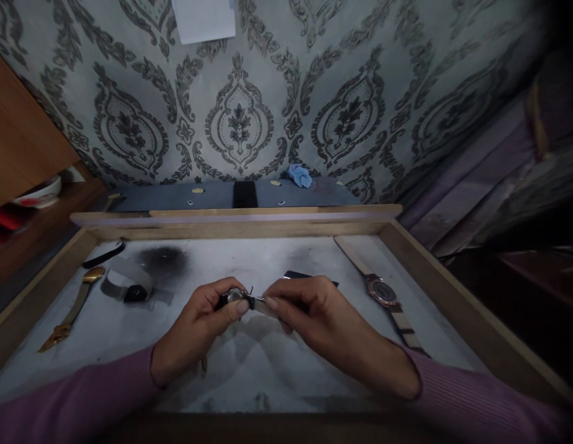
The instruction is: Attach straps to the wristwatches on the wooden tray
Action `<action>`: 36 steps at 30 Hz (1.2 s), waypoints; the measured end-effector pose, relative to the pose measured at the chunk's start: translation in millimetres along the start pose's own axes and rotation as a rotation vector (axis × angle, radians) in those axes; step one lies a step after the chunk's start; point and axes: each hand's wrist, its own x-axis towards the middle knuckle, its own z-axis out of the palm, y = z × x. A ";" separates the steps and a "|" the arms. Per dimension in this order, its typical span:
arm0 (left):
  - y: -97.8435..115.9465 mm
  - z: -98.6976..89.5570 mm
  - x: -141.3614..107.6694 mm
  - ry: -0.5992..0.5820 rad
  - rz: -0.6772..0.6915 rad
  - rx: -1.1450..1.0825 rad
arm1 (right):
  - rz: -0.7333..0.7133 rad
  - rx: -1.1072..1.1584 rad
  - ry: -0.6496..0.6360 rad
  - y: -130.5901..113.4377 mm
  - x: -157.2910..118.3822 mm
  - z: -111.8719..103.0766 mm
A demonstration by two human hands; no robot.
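Note:
My left hand (211, 310) is closed around a small round-faced wristwatch (235, 295), thumb against the edge of its case. Right beside it, my right hand (311, 305) pinches a pale watch strap (266, 308) close to the case. A shiny metal bit and a thin dark pin show between the two hands; I cannot make out whether the strap is joined to the case. Below my left wrist, a narrow brown tip (203, 363) sticks out. Both hands are above the white bottom of a shallow wooden tray (249, 230).
On the left lie a gold-coloured watch (78, 302), a smartwatch on a grey band (136, 292) and a black band (104, 254). A large watch (383, 291) lies right. Behind my right hand is a dark flat object (309, 277). Beyond the rim are a black phone (245, 195) and blue cloth (300, 176).

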 end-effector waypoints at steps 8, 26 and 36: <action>-1.5 -0.2 0.0 -0.007 0.012 0.008 | 0.021 0.023 -0.038 0.5 1.1 -1.9; 1.7 1.1 0.3 -0.010 0.024 0.093 | 0.098 0.129 -0.121 -0.6 7.6 -8.0; -0.1 3.2 0.6 0.023 0.010 0.007 | 0.089 0.165 -0.094 2.9 6.0 -5.3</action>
